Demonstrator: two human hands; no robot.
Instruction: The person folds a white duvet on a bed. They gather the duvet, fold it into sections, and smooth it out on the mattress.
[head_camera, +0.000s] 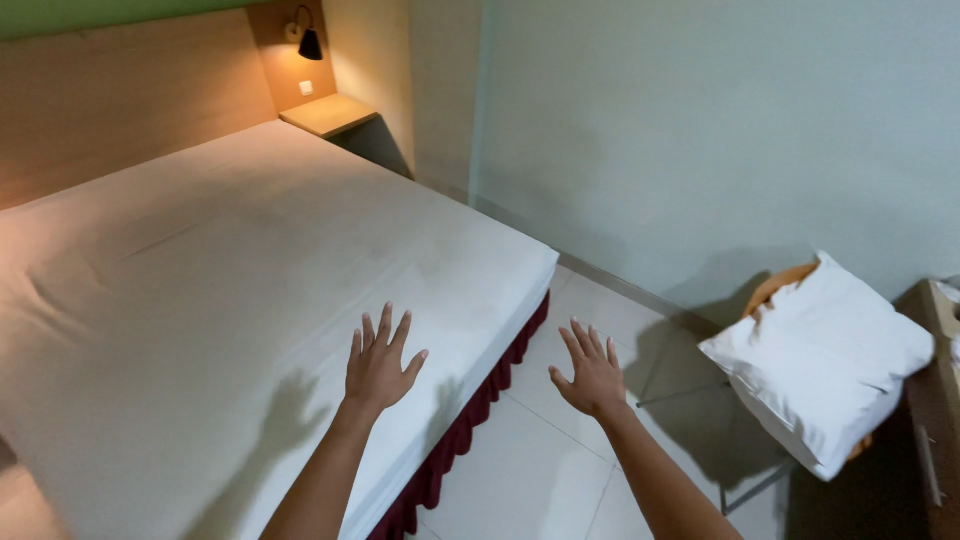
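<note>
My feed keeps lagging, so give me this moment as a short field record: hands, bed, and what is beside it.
left hand: left hand open, fingers spread, empty, above the bed near its edge
right hand: right hand open, fingers spread, empty, above the pale tiled floor
bed: wide bed with smooth white sheet, dark red skirt along its side
chair: white pillow lying on an orange chair, right of the bed
headboard end: lit black wall lamp over a small wooden shelf

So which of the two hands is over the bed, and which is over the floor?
The left hand is over the white bed sheet near its edge; the right hand is past the mattress, over the tiled floor. Both are open and empty.
</note>
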